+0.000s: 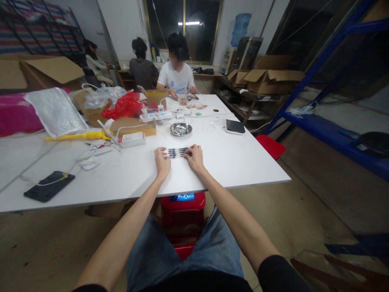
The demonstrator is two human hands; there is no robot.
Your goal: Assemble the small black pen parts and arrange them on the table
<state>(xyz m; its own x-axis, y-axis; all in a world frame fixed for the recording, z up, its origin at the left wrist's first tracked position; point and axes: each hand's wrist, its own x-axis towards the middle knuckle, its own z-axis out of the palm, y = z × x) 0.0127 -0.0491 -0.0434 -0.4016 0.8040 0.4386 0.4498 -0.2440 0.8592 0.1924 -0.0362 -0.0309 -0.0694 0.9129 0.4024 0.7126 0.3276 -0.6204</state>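
Several dark, slim pens (176, 153) lie side by side in a flat row on the white table (231, 162). My left hand (162, 161) curls in at their left ends, with fingertips against them. At the right ends, my right hand (195, 157) is closed on the pens with thumb and fingers. My fingers cover both ends of the row, so only the middle stretch shows. Just beyond the pens stands a shiny round metal dish (181, 129).
Left of the pens are a small white box (132, 140), a yellow tool-like item (80, 136) and a black phone (49, 186). A black-and-white case (235, 127) sits to the right. Across the table a person (176, 75) works. A red stool (183, 207) stands below the near edge.
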